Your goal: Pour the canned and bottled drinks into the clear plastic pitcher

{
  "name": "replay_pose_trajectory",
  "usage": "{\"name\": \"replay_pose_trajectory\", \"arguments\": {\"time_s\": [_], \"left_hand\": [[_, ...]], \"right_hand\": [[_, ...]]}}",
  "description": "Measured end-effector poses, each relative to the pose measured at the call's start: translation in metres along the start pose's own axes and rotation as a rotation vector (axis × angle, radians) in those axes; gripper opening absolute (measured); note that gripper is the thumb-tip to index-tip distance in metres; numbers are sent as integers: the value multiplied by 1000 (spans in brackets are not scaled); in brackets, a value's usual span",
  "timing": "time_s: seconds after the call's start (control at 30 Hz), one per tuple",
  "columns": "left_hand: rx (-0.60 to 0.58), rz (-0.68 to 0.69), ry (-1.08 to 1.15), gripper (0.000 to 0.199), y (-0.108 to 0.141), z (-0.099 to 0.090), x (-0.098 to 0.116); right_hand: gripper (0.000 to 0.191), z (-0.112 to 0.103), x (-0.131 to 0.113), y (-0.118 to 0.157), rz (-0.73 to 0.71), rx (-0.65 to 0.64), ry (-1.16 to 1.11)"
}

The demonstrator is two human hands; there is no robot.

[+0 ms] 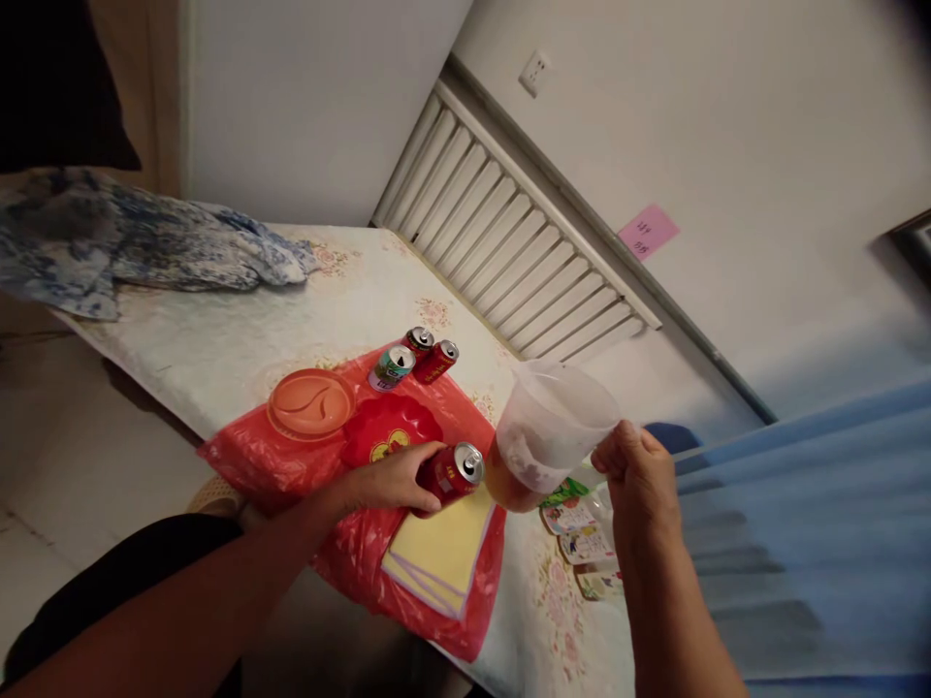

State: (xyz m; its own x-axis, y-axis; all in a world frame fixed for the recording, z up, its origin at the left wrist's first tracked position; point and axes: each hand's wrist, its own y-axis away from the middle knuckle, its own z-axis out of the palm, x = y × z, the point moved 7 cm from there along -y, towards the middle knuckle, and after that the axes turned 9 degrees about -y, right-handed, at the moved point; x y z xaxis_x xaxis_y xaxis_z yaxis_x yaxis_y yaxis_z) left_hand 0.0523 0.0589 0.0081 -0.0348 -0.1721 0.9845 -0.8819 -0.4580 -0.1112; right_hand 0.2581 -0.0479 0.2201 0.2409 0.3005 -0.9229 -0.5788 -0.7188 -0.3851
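My left hand (400, 477) is wrapped round a red can (449, 475) whose silver top faces up and to the right. The can is over the red plastic bag, by a yellow cloth (443, 553). My right hand (636, 460) grips the handle of a translucent plastic pitcher (549, 422), which is tilted and has brownish liquid at its bottom. Can and pitcher are close together. A red scalloped dish (407, 419) and an orange divided dish (311, 403) rest on the bag (254, 451). Behind them stand a green can (391, 370) and two red cans (437, 362).
The table (218, 334) has a flowered cover, with a blue-and-white cloth (196, 242) at its far left. Several packages (582, 543) lie beyond the pitcher. A white radiator (516, 242) and blue curtain (807, 523) border the table.
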Motion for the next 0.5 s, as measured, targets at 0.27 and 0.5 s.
{"name": "replay_pose_trajectory", "arguments": {"time_s": [0.27, 0.5], "left_hand": [[150, 21, 43, 66, -10, -26, -13], [252, 74, -34, 66, -12, -42, -15]], "right_hand": [[50, -11, 14, 12, 90, -89, 126], [46, -10, 27, 19, 166, -102, 212]]}}
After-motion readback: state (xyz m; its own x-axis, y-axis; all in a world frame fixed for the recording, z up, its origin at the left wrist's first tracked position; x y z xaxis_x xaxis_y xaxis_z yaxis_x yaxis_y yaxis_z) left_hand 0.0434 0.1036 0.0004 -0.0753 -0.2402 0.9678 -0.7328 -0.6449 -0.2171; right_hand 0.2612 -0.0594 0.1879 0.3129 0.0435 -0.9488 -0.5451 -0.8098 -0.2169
